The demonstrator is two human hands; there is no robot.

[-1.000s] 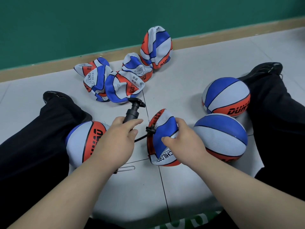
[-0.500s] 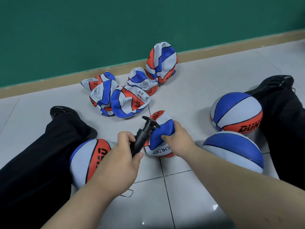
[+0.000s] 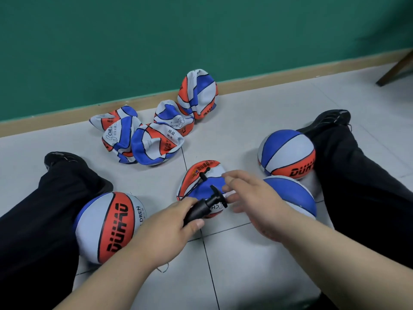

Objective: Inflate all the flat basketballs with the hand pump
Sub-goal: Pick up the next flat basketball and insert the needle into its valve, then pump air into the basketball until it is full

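**Head view.** The left grip (image 3: 165, 229) is closed round the barrel of the hand pump (image 3: 200, 210), thumb on the near side and fingers over the far side. It holds the barrel clear of the floor (image 3: 223, 139), probably so the handle has free travel.

The pump's long axis runs from the left grip up and away to the right. The T-handle (image 3: 218, 195) is the far end and points toward the right grip (image 3: 257, 202).

The right grip holds nothing. Its fingers are loosely spread just beside the T-handle, and blur hides whether one touches it. It looks placed to take the handle for a stroke.

The flat basketball (image 3: 201, 182) being worked on lies on the floor just beyond both grips, beneath the pump. A thin hose (image 3: 193, 187) runs from near the left grip's fingers to a fitting (image 3: 204, 173) on the ball's upper face, presumably the valve.

The pile of flat balls (image 3: 154, 142) lies well beyond the left grip. One inflated ball (image 3: 109, 224) sits left of the left grip.
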